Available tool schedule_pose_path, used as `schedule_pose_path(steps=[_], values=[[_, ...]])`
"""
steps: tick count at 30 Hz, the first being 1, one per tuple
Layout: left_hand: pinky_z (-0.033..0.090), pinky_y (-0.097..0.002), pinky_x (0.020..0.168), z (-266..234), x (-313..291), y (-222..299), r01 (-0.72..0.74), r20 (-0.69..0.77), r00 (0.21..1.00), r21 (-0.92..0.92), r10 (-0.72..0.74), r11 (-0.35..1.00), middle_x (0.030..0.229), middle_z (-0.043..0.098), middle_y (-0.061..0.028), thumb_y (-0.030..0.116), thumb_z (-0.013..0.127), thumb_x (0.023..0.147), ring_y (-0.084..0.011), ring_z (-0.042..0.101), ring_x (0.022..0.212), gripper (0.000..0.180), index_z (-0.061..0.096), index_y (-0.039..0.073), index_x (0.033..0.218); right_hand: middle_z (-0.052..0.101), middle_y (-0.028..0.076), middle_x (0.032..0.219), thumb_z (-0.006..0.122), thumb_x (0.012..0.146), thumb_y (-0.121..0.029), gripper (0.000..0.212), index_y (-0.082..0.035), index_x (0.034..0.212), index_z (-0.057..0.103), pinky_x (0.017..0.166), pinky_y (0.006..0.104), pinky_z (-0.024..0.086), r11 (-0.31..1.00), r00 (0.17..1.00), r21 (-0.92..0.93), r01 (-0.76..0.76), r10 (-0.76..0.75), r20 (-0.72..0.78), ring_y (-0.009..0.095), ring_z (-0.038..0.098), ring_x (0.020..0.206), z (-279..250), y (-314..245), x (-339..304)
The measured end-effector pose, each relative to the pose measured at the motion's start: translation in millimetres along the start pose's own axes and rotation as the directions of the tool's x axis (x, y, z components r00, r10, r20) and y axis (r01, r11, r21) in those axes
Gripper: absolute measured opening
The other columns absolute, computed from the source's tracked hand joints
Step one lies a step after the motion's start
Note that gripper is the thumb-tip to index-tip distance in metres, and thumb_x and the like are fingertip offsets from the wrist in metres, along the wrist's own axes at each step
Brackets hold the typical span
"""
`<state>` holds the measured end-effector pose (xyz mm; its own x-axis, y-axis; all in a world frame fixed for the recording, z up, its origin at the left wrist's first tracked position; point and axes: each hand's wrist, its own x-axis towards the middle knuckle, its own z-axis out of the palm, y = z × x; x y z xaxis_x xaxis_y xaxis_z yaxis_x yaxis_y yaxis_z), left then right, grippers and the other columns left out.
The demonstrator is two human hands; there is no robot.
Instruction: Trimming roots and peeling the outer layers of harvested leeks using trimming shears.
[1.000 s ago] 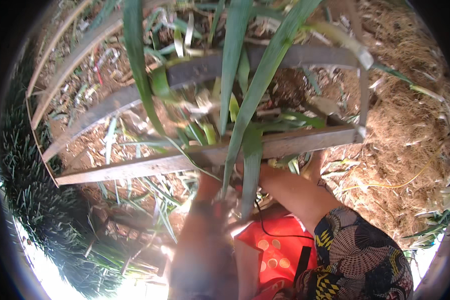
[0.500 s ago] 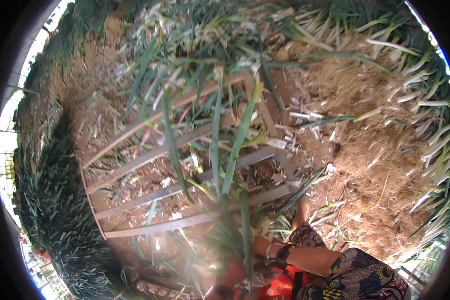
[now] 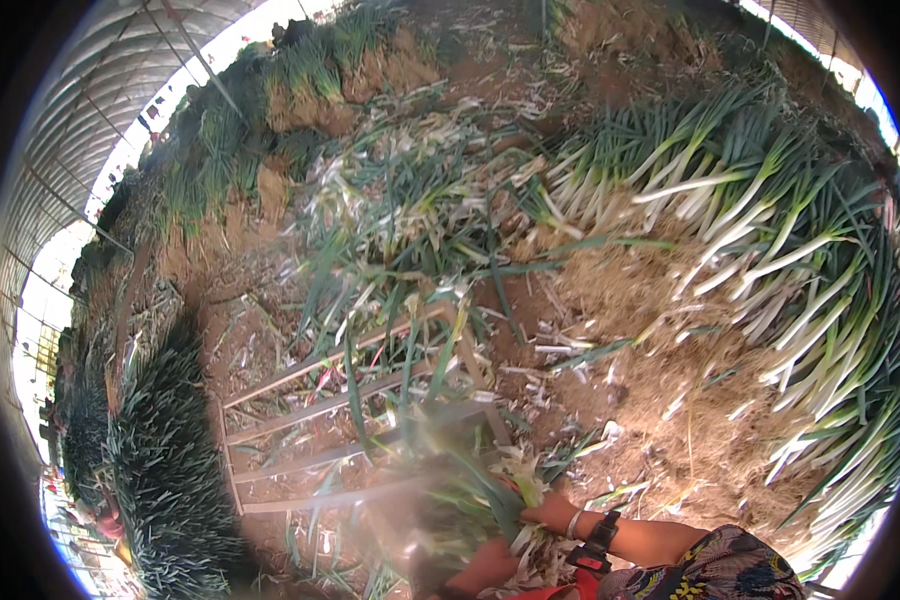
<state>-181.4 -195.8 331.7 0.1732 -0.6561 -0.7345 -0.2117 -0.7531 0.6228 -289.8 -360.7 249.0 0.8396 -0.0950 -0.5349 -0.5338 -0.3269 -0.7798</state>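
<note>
Low in the picture, my right hand is closed round a loose bunch of green onions. That wrist carries a pale bracelet and a dark watch. Beside it, to the left and nearer, my left hand is closed on the lower part of the same bunch, slightly blurred. Long leaves fan out from the bunch, smeared by motion, and pale peeled layers hang between the hands. Just beyond lies a slatted wooden rack, with some long leaves across its right side.
Many white-stemmed green onions lie in an arc at right, beside matted brown roots. Trimmed leaves are heaped beyond the rack. A dense dark-green stack stands at left, with more upright bundles farther back.
The view has tilted up, so the rack and heaps sit lower in the picture. My hands have come together at the bunch, and its leaves have swung lower.
</note>
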Motion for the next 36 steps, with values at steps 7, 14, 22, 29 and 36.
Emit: schedule_pose_path(steps=[7,14,22,29,36], values=[[0.050,-0.0421,0.075,-30.1,20.0,80.1,-0.217,-0.168,0.963,-0.021,0.210,0.976,0.090,0.068,-0.0192,0.040,0.070,0.076,-0.0362,0.066,0.087,0.044,0.066,0.007,0.104,0.064,0.022,0.082,0.066,0.073,-0.039,0.036,-0.007,0.090,0.066,0.067,0.0421,0.049,0.969,0.934,0.142,-0.201,0.234,-0.270,0.037,0.063,0.075,-96.9,-35.0,-5.4],[0.048,-0.0378,0.085,-101.0,33.5,97.3,-0.364,-0.157,0.932,-0.407,0.328,0.838,0.104,0.067,-0.0135,0.034,0.072,0.080,-0.0232,0.063,0.096,0.051,0.059,0.004,0.119,0.065,0.009,0.074,0.065,0.079,-0.027,0.025,-0.007,0.094,0.067,0.064,0.0338,0.049,0.943,0.917,0.324,0.072,0.065,-0.393,0.018,0.061,0.068,-142.7,-61.7,20.8],[0.045,-0.0318,0.090,-129.5,5.5,-1.2,-0.171,-0.127,0.985,-0.544,0.121,0.822,0.110,0.064,-0.0102,0.036,0.067,0.085,-0.0164,0.058,0.101,0.053,0.055,0.001,0.123,0.066,0.021,0.086,0.062,0.077,-0.041,0.039,-0.007,0.093,0.069,0.074,0.0384,0.050,0.970,0.963,0.003,-0.241,0.239,0.125,0.030,0.065,0.082,-98.7,-132.4,61.5],[0.043,-0.0318,0.091,-100.8,0.8,-51.1,-0.125,-0.173,0.984,-0.816,-0.032,0.564,0.114,0.061,-0.0059,0.029,0.064,0.085,-0.0159,0.055,0.102,0.049,0.053,0.001,0.124,0.063,0.022,0.080,0.064,0.077,-0.040,0.036,-0.012,0.098,0.065,0.068,0.0424,0.050,0.989,0.962,-0.121,-0.080,0.109,0.251,0.037,0.062,0.074,-77.2,-146.0,104.1],[0.043,-0.0316,0.090,-91.2,47.8,-38.3,-0.006,-0.090,0.987,-0.840,-0.130,0.542,0.115,0.060,-0.0049,0.023,0.062,0.085,-0.0148,0.055,0.103,0.047,0.052,0.002,0.125,0.059,0.028,0.091,0.058,0.078,-0.044,0.030,-0.021,0.096,0.067,0.077,0.0458,0.046,0.919,0.899,-0.332,0.211,-0.049,0.436,0.044,0.058,0.085,-117.2,-134.1,133.2]])
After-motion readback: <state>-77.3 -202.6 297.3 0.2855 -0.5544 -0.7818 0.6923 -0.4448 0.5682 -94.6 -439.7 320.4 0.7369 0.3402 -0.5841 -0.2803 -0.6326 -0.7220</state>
